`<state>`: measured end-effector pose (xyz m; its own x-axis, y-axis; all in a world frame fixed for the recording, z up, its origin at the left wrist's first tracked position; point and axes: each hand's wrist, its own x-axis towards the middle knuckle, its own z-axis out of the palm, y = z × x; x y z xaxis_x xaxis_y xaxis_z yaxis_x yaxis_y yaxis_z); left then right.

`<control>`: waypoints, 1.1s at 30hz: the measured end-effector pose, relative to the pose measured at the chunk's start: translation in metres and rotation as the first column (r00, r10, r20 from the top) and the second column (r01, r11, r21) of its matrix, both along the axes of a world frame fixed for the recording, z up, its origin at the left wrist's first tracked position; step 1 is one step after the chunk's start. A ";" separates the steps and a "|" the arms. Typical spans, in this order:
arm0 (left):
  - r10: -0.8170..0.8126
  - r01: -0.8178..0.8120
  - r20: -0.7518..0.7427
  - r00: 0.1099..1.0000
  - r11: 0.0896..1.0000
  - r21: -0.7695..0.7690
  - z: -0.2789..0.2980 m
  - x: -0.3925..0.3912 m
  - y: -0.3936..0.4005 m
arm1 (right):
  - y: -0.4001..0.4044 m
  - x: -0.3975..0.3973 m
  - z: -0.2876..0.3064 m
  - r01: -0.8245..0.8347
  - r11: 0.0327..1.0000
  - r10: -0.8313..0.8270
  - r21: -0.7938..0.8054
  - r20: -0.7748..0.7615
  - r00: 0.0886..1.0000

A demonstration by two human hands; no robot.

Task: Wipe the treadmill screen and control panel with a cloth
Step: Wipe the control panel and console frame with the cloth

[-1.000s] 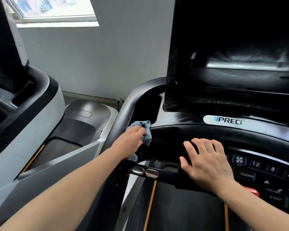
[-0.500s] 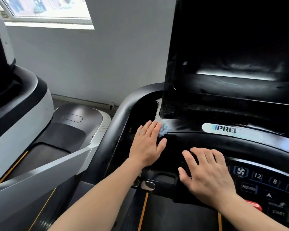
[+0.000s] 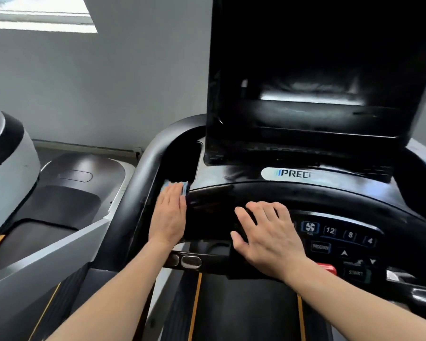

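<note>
The treadmill's dark screen [image 3: 330, 77] stands upright above the black console. Its control panel [image 3: 340, 239] with fan, number, program and start buttons lies at the lower right. My left hand [image 3: 169, 212] lies flat with straight fingers on a blue cloth [image 3: 185, 187], pressing it against the console's left side beside a dark recess. Only the cloth's edges show past my fingertips. My right hand [image 3: 268, 235] rests flat with spread fingers on the console's front, at the left end of the control panel.
A curved black handrail [image 3: 143, 183] runs along the console's left. A neighbouring grey and black treadmill [image 3: 59, 200] stands to the left, close by. A grey wall [image 3: 133, 82] is behind. A red stop button [image 3: 328, 268] sits below the control panel.
My left hand went from gripping the cloth on the handrail to pressing it flat on the console, then slid slightly left toward the recess. My right hand has stayed put.
</note>
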<state>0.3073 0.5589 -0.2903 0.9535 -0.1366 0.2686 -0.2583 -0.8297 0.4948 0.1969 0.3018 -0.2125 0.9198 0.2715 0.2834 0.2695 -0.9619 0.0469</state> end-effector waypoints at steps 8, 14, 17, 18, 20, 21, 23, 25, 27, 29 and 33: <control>0.147 -0.234 -0.334 0.931 0.943 -0.238 0.050 -0.099 0.007 | -0.043 -0.031 0.048 0.065 0.911 -0.098 0.407 0.062 0.993; 0.016 -0.262 -0.353 0.935 0.704 -0.660 0.107 -0.138 -0.096 | -0.081 -0.070 0.064 0.140 0.814 -0.246 0.563 0.116 0.962; -0.210 0.026 -0.185 0.960 0.726 -0.687 0.118 -0.145 -0.138 | -0.088 -0.085 0.063 0.146 0.791 -0.275 0.594 0.132 0.952; -0.286 0.155 -0.128 0.950 0.783 -0.602 0.113 -0.141 -0.146 | -0.090 -0.090 0.062 0.152 0.786 -0.283 0.599 0.130 0.950; -0.453 0.392 -0.076 0.888 0.833 -0.391 0.102 -0.128 -0.165 | -0.094 -0.099 0.057 0.166 0.781 -0.284 0.602 0.105 0.953; -0.539 0.500 -0.070 0.839 0.816 -0.290 0.098 -0.121 -0.177 | -0.096 -0.103 0.054 0.171 0.783 -0.275 0.597 0.087 0.958; -0.694 0.678 -0.111 0.711 0.719 -0.149 0.098 -0.115 -0.209 | -0.098 -0.112 0.048 0.177 0.785 -0.256 0.594 0.051 0.965; -0.780 0.771 -0.184 0.598 0.622 -0.136 0.101 -0.116 -0.241 | -0.103 -0.117 0.043 0.199 0.748 -0.274 0.633 0.022 0.962; -0.819 0.812 -0.150 0.553 0.571 -0.121 0.106 -0.116 -0.259 | -0.111 -0.121 0.042 0.237 0.707 -0.324 0.667 0.008 0.946; -0.829 0.829 -0.022 0.559 0.560 -0.016 0.106 -0.108 -0.256 | -0.119 -0.122 0.045 0.254 0.702 -0.347 0.666 0.008 0.938; -0.621 0.589 0.090 0.779 0.772 0.239 0.099 -0.069 -0.199 | -0.125 -0.113 0.054 0.241 0.750 -0.303 0.616 -0.004 0.953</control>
